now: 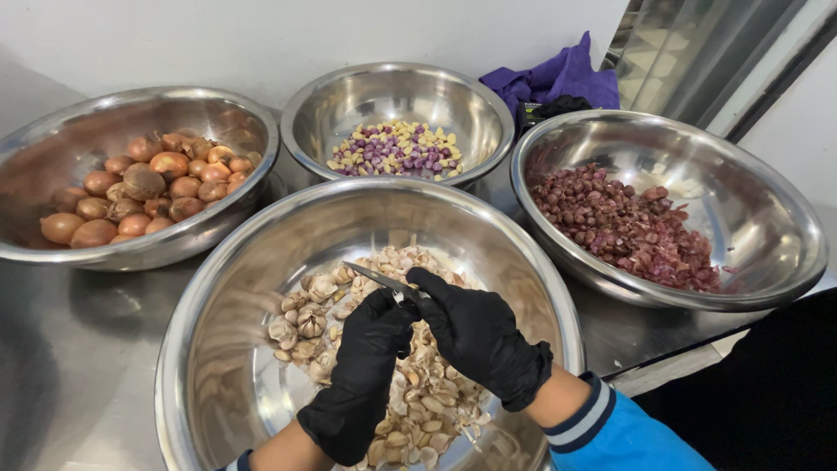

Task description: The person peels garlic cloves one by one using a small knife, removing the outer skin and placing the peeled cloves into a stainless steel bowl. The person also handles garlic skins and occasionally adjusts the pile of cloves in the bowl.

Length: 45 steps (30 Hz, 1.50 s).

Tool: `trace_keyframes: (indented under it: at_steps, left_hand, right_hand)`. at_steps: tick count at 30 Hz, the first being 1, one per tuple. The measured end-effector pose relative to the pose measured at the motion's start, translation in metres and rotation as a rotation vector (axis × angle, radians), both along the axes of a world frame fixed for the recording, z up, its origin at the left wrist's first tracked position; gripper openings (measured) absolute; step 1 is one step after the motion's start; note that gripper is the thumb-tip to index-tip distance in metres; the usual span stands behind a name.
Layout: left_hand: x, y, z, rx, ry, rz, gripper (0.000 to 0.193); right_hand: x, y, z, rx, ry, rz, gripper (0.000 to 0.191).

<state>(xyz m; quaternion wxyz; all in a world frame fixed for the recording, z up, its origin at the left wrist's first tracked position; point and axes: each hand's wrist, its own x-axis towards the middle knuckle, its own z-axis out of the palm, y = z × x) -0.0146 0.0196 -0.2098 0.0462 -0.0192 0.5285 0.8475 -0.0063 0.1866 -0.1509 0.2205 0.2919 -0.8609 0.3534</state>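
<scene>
Both my hands wear black gloves and work over the near steel bowl (218,288), which holds garlic heads, cloves and papery skins (309,323). My right hand (484,336) grips a small knife (375,276) whose blade points up and left. My left hand (366,358) pinches a small garlic clove (398,297) against the blade, just above the pile. The clove is mostly hidden by my fingers.
Three more steel bowls stand behind: onions (148,187) at left, peeled yellow and purple cloves (397,148) in the middle, small red shallots and skins (623,227) at right. A purple cloth (558,78) lies by the wall. The steel counter's edge (671,366) runs at right.
</scene>
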Motion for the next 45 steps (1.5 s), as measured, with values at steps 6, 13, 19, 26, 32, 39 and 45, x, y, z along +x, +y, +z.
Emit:
trace_keyframes:
  at_steps: [6, 13, 19, 26, 32, 39, 45]
  left_hand:
    - [0.005, 0.002, -0.001, -0.160, 0.096, 0.032, 0.020]
    - [0.007, 0.022, -0.016, -0.250, 0.258, 0.104, 0.022]
    - [0.000, 0.008, -0.012, -0.219, 0.155, 0.029, 0.030]
    - [-0.020, 0.009, 0.007, 0.107, -0.084, 0.013, 0.034]
    - [-0.027, 0.056, 0.029, 0.070, -0.143, 0.196, 0.035]
    - [-0.034, 0.075, 0.046, -0.011, -0.113, 0.285, 0.038]
    - [-0.008, 0.092, 0.063, -0.409, 0.377, 0.578, 0.041]
  right_hand:
    - [0.001, 0.003, 0.000, 0.015, -0.091, 0.022, 0.032]
    - [0.001, -0.001, -0.014, 0.017, -0.072, -0.094, 0.021]
    - [-0.005, 0.002, -0.028, -0.113, 0.025, -0.133, 0.030]
    - [0.007, 0.025, -0.008, -0.131, -0.117, 0.039, 0.036]
    - [0.017, 0.047, -0.012, -0.139, -0.121, 0.144, 0.031]
    - [0.008, 0.053, -0.025, -0.181, -0.172, 0.035, 0.035]
    - [0.002, 0.063, -0.027, -0.115, -0.103, -0.118, 0.046]
